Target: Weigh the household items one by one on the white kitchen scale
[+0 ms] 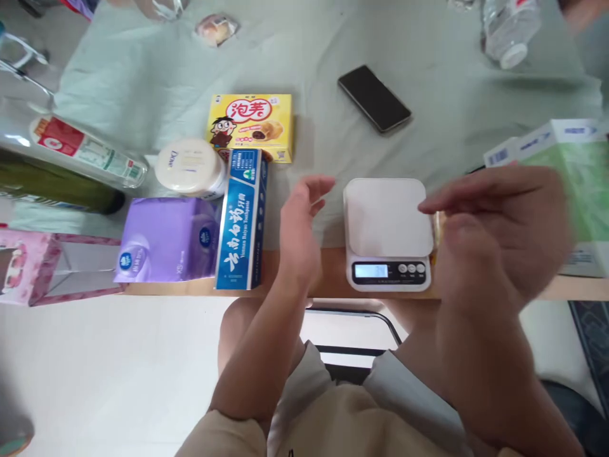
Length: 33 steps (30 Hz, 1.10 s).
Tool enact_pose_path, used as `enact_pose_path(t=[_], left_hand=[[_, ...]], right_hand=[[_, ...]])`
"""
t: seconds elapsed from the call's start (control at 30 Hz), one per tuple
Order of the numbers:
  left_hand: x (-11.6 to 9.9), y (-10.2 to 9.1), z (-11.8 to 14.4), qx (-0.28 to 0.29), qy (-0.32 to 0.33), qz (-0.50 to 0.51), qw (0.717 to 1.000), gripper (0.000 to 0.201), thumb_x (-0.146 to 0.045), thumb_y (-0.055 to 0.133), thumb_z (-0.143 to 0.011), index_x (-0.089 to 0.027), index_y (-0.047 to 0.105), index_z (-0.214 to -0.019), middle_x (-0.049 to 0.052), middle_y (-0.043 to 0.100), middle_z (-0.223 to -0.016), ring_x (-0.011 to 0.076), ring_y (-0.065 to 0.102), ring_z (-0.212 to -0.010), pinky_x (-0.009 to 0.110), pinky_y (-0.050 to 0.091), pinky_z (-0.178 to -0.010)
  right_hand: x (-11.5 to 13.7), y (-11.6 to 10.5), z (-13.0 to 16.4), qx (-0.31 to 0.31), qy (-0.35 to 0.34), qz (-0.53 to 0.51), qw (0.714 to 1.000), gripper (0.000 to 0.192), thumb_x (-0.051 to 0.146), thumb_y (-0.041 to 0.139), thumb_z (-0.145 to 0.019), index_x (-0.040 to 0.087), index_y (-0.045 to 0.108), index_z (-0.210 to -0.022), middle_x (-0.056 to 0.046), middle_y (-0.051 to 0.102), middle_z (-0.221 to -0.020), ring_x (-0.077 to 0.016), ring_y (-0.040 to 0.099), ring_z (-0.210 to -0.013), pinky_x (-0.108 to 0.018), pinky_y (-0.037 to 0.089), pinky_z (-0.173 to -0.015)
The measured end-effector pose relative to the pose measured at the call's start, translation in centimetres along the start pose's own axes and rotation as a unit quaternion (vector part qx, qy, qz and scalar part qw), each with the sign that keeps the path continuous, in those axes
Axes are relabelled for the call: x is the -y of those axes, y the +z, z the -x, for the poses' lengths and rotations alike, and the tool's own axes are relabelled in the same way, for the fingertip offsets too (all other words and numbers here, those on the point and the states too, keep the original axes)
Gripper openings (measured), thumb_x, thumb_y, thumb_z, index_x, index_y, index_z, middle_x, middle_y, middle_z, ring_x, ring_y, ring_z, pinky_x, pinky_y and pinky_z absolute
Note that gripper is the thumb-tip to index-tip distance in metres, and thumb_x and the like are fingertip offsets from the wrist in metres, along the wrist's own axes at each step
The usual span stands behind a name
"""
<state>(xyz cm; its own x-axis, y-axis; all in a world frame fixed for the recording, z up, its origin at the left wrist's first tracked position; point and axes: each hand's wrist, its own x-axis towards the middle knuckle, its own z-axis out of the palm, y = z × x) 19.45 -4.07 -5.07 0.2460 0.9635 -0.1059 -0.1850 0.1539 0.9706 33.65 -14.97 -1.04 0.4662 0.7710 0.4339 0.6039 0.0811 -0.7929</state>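
A white kitchen scale (387, 219) lies at the table's front edge with a bare platform. Its small display (371, 271) is lit, but the digits are too blurred to read. Left of the scale, my left hand (302, 231) hovers with loosely curved fingers and nothing in its grasp. My right hand (509, 222) is raised at the scale's right side, smeared a little by motion; its fingers stretch toward the platform and hold nothing that I can see. Beside my left hand lies a blue toothpaste box (238, 222). Behind my right hand, a green and white carton (571, 171) is partly hidden.
A yellow puff snack box (257, 124), a round white tub (188, 166), a purple tissue pack (164, 238) and a pink box (38, 266) sit left. Large bottles (80, 143) lie behind them. Farther back are a phone (375, 98), a wrapped snack (216, 29) and a clear bottle (511, 32).
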Motion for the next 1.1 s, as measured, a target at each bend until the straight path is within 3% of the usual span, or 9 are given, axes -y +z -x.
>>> enact_pose_path(t=[0.1, 0.2, 0.37, 0.43, 0.53, 0.67, 0.83, 1.0, 1.1], left_hand=[[-0.3, -1.5, 0.7, 0.021, -0.020, 0.032, 0.999, 0.047, -0.066, 0.043, -0.095, -0.026, 0.065, -0.102, 0.010, 0.074, -0.121, 0.0282, 0.068, -0.125, 0.048, 0.054, -0.109], [-0.4, -2.8, 1.7, 0.022, -0.019, 0.027, 0.999, 0.045, -0.067, 0.044, -0.097, -0.028, 0.064, -0.111, 0.008, 0.071, -0.126, 0.0285, 0.066, -0.128, 0.048, 0.053, -0.111], [-0.7, -4.4, 2.5, 0.017, 0.013, -0.002, 1.000, 0.045, -0.068, 0.046, -0.100, -0.033, 0.063, -0.121, 0.006, 0.069, -0.135, 0.0300, 0.061, -0.134, 0.047, 0.051, -0.117], [-0.8, -4.6, 2.6, 0.021, 0.018, -0.003, 1.000, 0.045, -0.068, 0.043, -0.100, -0.034, 0.063, -0.120, 0.006, 0.069, -0.133, 0.0312, 0.062, -0.134, 0.047, 0.053, -0.115], [-0.8, -4.7, 2.4, 0.033, 0.018, -0.014, 0.999, 0.045, -0.069, 0.040, -0.101, -0.034, 0.061, -0.120, 0.007, 0.068, -0.133, 0.0317, 0.062, -0.133, 0.049, 0.052, -0.115], [-0.8, -5.1, 2.3, 0.048, 0.007, -0.023, 0.999, 0.046, -0.067, 0.037, -0.103, -0.032, 0.058, -0.123, 0.007, 0.067, -0.136, 0.0296, 0.061, -0.134, 0.050, 0.051, -0.114], [-1.3, -5.7, 2.3, 0.050, 0.005, -0.005, 0.999, 0.045, -0.065, 0.037, -0.104, -0.029, 0.058, -0.123, 0.007, 0.066, -0.135, 0.0265, 0.060, -0.133, 0.046, 0.049, -0.116], [-1.0, -5.4, 2.3, 0.040, 0.027, -0.008, 0.999, 0.042, -0.061, 0.037, -0.105, -0.029, 0.059, -0.121, 0.007, 0.067, -0.130, 0.0250, 0.063, -0.129, 0.043, 0.050, -0.113], [-0.7, -5.0, 2.4, 0.045, 0.027, -0.012, 0.999, 0.039, -0.058, 0.039, -0.105, -0.028, 0.060, -0.120, 0.007, 0.068, -0.130, 0.0240, 0.063, -0.128, 0.043, 0.050, -0.113]], right_hand=[[-0.8, 3.4, -0.9, 0.054, -0.019, -0.007, 0.998, 0.019, 0.029, 0.061, -0.091, 0.031, 0.066, -0.109, -0.002, 0.069, -0.102, -0.0211, 0.070, -0.095, -0.045, 0.060, -0.081], [-1.8, 5.9, -3.3, 0.141, -0.006, 0.025, 0.990, 0.029, 0.029, 0.067, -0.086, 0.032, 0.064, -0.115, -0.002, 0.071, -0.111, -0.0224, 0.073, -0.103, -0.047, 0.064, -0.085], [-1.1, 10.4, -11.1, 0.142, -0.080, 0.099, 0.982, 0.030, 0.020, 0.068, -0.085, 0.025, 0.063, -0.114, -0.005, 0.072, -0.120, -0.0212, 0.071, -0.113, -0.043, 0.063, -0.093], [-0.7, 12.8, -14.4, 0.199, -0.105, 0.159, 0.961, 0.047, 0.020, 0.077, -0.081, 0.022, 0.061, -0.125, -0.007, 0.068, -0.137, -0.0217, 0.063, -0.130, -0.046, 0.057, -0.112], [-1.5, 16.8, -18.2, 0.336, -0.111, 0.179, 0.918, 0.091, 0.028, 0.099, -0.063, 0.025, 0.053, -0.142, -0.004, 0.052, -0.160, -0.0247, 0.042, -0.157, -0.053, 0.034, -0.136], [-5.1, 20.9, -20.1, 0.374, -0.068, 0.152, 0.912, 0.072, 0.040, 0.102, -0.055, 0.023, 0.065, -0.115, -0.001, 0.054, -0.160, -0.0248, 0.040, -0.159, -0.054, 0.031, -0.138], [-6.4, 21.2, -19.0, 0.378, -0.060, 0.220, 0.897, 0.088, 0.047, 0.103, -0.045, 0.018, 0.064, -0.118, -0.003, 0.054, -0.157, -0.0288, 0.041, -0.153, -0.054, 0.029, -0.137], [-5.2, 18.4, -17.6, 0.375, -0.035, 0.277, 0.884, 0.093, 0.046, 0.102, -0.051, 0.022, 0.060, -0.130, -0.008, 0.050, -0.159, -0.0357, 0.042, -0.153, -0.060, 0.035, -0.132], [-5.6, 16.5, -17.0, 0.384, -0.006, 0.303, 0.872, 0.101, 0.044, 0.100, -0.053, 0.030, 0.055, -0.142, -0.011, 0.041, -0.165, -0.0397, 0.054, -0.144, -0.063, 0.044, -0.125]])
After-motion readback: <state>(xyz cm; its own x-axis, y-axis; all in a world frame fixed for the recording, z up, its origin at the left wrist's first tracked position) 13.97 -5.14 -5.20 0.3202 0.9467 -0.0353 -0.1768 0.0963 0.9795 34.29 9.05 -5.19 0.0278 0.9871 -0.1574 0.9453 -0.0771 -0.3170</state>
